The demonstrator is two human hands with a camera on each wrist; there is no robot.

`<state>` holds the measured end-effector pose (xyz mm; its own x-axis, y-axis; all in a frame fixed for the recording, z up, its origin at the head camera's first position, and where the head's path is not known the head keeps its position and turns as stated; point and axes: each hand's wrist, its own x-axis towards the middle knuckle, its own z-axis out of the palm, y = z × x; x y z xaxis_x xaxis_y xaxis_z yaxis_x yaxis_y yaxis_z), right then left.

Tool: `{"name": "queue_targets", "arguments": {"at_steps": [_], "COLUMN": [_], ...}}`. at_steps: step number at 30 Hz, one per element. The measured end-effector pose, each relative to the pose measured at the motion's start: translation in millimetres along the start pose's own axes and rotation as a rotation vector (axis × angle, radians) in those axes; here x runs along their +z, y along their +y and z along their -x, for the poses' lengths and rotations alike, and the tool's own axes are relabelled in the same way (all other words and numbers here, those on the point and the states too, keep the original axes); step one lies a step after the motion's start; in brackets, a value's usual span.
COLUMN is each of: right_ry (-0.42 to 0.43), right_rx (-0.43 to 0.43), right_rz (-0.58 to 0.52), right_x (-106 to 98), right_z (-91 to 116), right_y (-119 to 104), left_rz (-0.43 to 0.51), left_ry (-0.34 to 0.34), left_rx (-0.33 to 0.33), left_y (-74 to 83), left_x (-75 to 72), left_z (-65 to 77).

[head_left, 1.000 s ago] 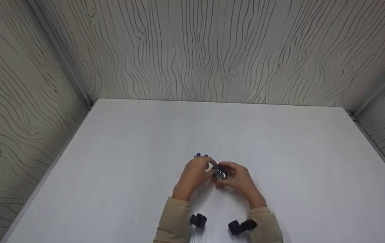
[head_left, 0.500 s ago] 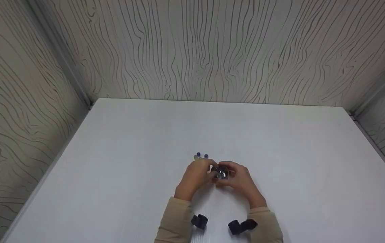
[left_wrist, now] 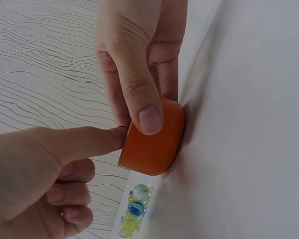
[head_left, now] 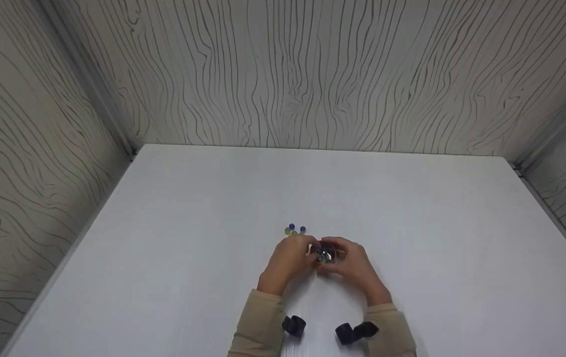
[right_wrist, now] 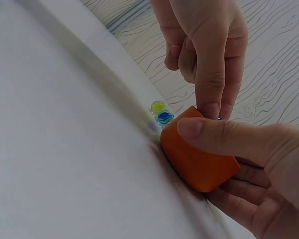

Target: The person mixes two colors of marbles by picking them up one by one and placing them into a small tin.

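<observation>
1. Nearest, two beige sleeves [head_left: 258, 322] reach over the tabletop, a small black fitting [head_left: 294, 326] jutting inward from each.
2. Beyond the cuffs, the right hand [head_left: 351, 259] grips a small, smooth orange cup [left_wrist: 154, 144] with curved sides, its thumb pressed flat along the wall and the other fingers behind.
3. Opposite, the left hand [head_left: 287, 258] dips its fingertips in at the mouth, index finger stretched out; the tips are hidden, so I can't tell whether they pinch anything. A speck of blue [right_wrist: 219, 118] shows beside them.
4. Between both hands, the cup sits mouth up, shiny glassy pieces [head_left: 325, 255] glinting inside.
5. Just past the left hand, loose blue and yellow-green glass marbles [left_wrist: 135, 207] lie clustered on the broad white tabletop [head_left: 188, 213].
6. Farthest off rises a pale panel wall [head_left: 287, 74] with dark, wavy woodgrain lines.
</observation>
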<state>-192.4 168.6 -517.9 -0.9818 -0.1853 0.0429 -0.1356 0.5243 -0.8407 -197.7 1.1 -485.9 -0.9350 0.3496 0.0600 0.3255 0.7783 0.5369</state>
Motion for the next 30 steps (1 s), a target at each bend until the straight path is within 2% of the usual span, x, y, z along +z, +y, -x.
{"name": "queue_targets", "arguments": {"at_steps": [10, 18, 30], "right_ry": [0.005, -0.008, -0.020], "right_rx": [0.000, 0.006, -0.011], "right_rz": [0.007, -0.022, -0.049], "right_x": [0.8, 0.4, -0.5], "right_z": [-0.6, -0.4, -0.2], "right_y": [-0.5, -0.4, 0.8], "left_rz": [-0.017, -0.027, -0.051], "left_ry": [0.013, 0.020, 0.065], "left_rx": [0.027, 0.015, 0.029], "left_y": [-0.4, 0.1, -0.1], "left_x": [0.1, -0.9, -0.7], "left_z": [-0.9, 0.9, 2.0]}}
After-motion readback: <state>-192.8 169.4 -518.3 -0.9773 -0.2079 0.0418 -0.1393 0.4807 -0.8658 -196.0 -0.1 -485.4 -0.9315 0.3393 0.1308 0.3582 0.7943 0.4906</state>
